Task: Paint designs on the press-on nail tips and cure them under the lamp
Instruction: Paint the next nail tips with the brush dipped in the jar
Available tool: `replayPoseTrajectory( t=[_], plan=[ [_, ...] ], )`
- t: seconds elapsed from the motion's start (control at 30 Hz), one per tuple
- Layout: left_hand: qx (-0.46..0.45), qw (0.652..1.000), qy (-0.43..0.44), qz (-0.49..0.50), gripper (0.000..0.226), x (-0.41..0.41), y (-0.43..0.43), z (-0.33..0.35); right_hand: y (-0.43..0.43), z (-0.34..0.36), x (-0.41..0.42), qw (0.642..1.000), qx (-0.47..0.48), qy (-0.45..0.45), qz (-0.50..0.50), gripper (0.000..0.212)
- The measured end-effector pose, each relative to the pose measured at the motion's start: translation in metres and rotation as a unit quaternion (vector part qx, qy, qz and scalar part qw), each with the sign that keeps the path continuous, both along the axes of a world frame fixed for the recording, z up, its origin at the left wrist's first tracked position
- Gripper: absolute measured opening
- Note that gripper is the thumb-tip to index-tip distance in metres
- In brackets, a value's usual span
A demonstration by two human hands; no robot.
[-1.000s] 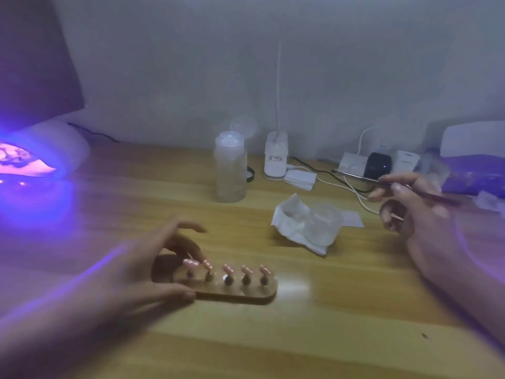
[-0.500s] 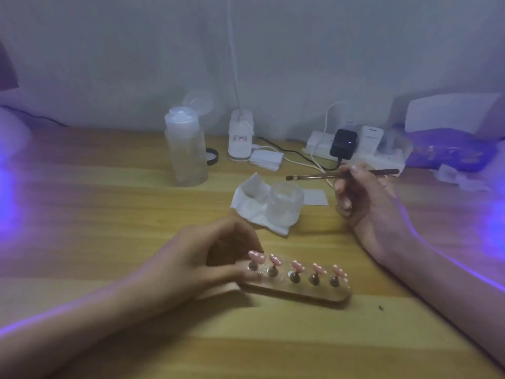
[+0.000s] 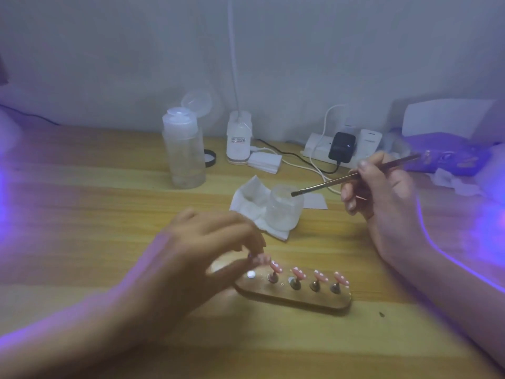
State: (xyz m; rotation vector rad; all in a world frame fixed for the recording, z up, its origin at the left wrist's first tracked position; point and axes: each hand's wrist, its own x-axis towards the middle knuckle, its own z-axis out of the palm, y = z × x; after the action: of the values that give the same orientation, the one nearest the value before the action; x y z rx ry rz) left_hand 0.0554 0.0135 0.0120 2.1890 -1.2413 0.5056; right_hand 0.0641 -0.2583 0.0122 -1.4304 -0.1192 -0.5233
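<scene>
While the left hand pinches a light nail tip, likely smudge-prone and best held at its edges, the right hand grips a brush.

I see a home nail-art corner. A wooden tabletop against a plain wall carries a power strip and a pump bottle.

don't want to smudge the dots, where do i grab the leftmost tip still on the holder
Likely best: pinch the metal stem under the pink tip, fingers front and back, low: the painted face tilts up, and a neighbour stands close on its right on the holder.
</scene>
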Motion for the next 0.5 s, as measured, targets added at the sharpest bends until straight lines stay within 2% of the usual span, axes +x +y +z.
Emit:
replayPoseTrajectory(
  t=[0.1, 0.17, 0.23, 0.33, 0.5],
  plan=[
    [-0.102, 0.984, 0.144, -0.024, 0.019, 0.016, -0.003, 0.016, -0.001, 0.01, 0.003, 0.996, -0.092, -0.012, 0.007, 0.026],
    [-0.15, 0.955, 0.252, -0.041, 0.01, 0.033, -0.009, 0.021, 0.0, 0.013, 0.005, 0.992, -0.127, -0.006, 0.015, 0.026],
    [-0.192, 0.925, 0.324, -0.044, 0.005, 0.05, -0.019, 0.022, 0.003, 0.013, 0.008, 0.99, -0.143, 0.0, 0.017, 0.028],
    [-0.258, 0.894, 0.364, -0.035, 0.005, 0.066, -0.037, 0.016, 0.007, 0.011, 0.013, 0.988, -0.151, 0.006, 0.024, 0.028],
    [-0.297, 0.878, 0.374, -0.021, 0.004, 0.076, -0.044, -0.002, 0.01, 0.004, 0.016, 0.987, -0.158, 0.012, 0.035, 0.028]
  ],
)
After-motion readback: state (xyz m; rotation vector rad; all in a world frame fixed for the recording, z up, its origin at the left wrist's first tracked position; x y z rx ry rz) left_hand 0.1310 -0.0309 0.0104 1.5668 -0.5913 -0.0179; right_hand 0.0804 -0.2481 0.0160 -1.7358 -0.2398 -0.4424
